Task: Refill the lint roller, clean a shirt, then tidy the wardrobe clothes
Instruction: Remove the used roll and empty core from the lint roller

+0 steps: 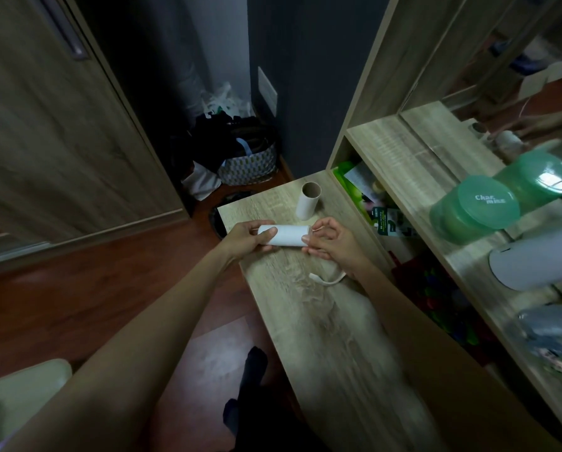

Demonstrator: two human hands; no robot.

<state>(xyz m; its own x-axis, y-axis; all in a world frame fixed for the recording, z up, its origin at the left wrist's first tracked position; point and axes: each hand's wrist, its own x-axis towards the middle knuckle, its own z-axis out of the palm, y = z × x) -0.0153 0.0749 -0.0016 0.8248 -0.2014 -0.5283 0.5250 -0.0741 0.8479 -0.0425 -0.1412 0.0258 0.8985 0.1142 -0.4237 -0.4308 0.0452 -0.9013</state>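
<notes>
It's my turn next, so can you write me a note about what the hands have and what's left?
Left grip holds the white roll by its left end, above the desk.
Right grip pinches its right end.
An empty cardboard tube stands upright on the desk behind.
A white curved piece, maybe the roller handle, lies by the right wrist.
Done: old tube looks removed.
Left: fit the roll, clean a shirt, tidy the wardrobe.

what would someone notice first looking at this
A white roll is held sideways between both hands, the left hand gripping one end and the right hand pinching the other, above the wooden desk. Behind it an empty cardboard tube stands upright on the desk, and a green lidded tub sits on the shelf to the right.
</notes>
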